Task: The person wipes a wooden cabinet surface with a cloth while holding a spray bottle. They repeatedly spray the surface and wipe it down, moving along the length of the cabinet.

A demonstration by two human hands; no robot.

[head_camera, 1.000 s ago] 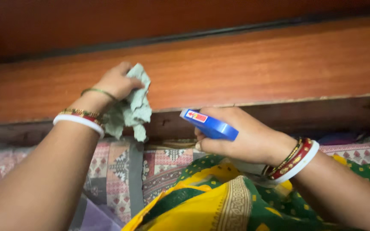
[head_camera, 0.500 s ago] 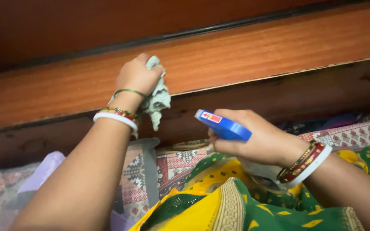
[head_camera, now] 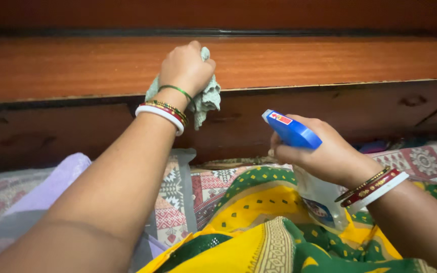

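My left hand (head_camera: 186, 68) is closed on a crumpled pale green cloth (head_camera: 208, 98) and presses it against the front edge of a reddish-brown wooden ledge (head_camera: 330, 63). Part of the cloth hangs below the ledge edge. My right hand (head_camera: 322, 151) grips a spray bottle (head_camera: 299, 146) with a blue trigger head and a clear body, held lower and to the right, nozzle pointing left toward the ledge. Bangles ring both wrists.
Under the ledge is a dark wooden panel (head_camera: 67, 136). Patterned bedding (head_camera: 178, 197) in pink, grey and lilac lies below it. Yellow and green patterned fabric (head_camera: 264, 232) covers my lap at the bottom.
My left hand has slid the cloth to the right along the ledge. The right hand with the bottle has drifted right too, and the view has levelled.
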